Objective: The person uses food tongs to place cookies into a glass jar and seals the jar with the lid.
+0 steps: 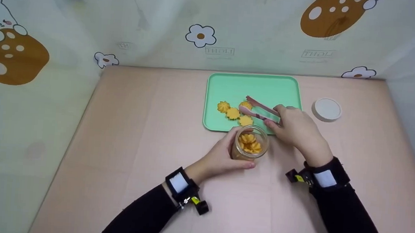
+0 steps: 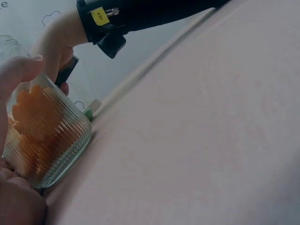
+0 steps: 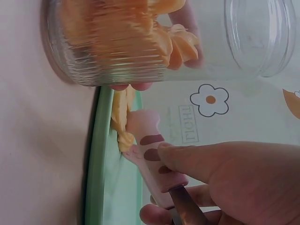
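My left hand (image 1: 223,154) grips a ribbed glass jar (image 2: 77,126) around its side, thumb toward the near side. Inside the lidless jar are several yellow-orange flower-shaped cookies (image 1: 251,144). The jar stands at the near edge of a green tray (image 1: 264,84). In my right hand (image 1: 298,128) is a pair of pink tongs (image 3: 152,140) with darker spots, thumb pressing one arm. Their two tips are spread on either side of a round cookie (image 1: 246,105) on the tray. More flower-shaped cookies (image 1: 233,113) lie just left of and nearer than the tips.
A round white lid (image 1: 327,109) lies on the table right of the tray. A patterned cloth (image 1: 155,28) hangs behind the table's back edge and along the left. The pale pink tabletop (image 1: 148,127) extends around the tray.
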`<action>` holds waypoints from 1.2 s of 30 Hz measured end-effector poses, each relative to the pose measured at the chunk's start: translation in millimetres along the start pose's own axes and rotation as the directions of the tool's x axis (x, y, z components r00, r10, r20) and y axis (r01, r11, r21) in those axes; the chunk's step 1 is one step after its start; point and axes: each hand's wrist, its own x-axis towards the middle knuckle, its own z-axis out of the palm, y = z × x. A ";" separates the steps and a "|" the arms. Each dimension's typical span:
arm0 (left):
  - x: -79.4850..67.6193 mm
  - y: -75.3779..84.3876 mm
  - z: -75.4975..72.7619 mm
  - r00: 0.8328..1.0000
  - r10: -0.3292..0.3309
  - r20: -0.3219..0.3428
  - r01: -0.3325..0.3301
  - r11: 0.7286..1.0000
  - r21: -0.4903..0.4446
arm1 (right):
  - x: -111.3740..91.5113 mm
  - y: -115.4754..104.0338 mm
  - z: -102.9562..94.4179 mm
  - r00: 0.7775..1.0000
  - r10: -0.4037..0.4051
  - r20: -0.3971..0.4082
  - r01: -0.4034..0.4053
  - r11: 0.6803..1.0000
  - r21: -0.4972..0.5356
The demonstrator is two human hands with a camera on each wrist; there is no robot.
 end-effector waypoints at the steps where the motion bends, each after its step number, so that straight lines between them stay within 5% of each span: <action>1: -0.2 0.3 0.0 1.000 -0.001 0.000 0.001 1.000 0.000 | -0.1 -0.3 0.1 1.000 0.002 -0.001 -0.002 1.000 -0.002; 18: -1.0 -1.5 -0.1 1.000 -0.001 -0.005 0.001 1.000 -0.007 | -1.7 1.4 2.7 0.995 0.050 -0.081 -0.048 0.999 0.019; 36: -0.9 0.0 0.1 1.000 -0.024 -0.011 0.023 1.000 -0.011 | -8.7 -0.7 -16.4 0.994 0.067 -0.088 -0.062 0.996 0.057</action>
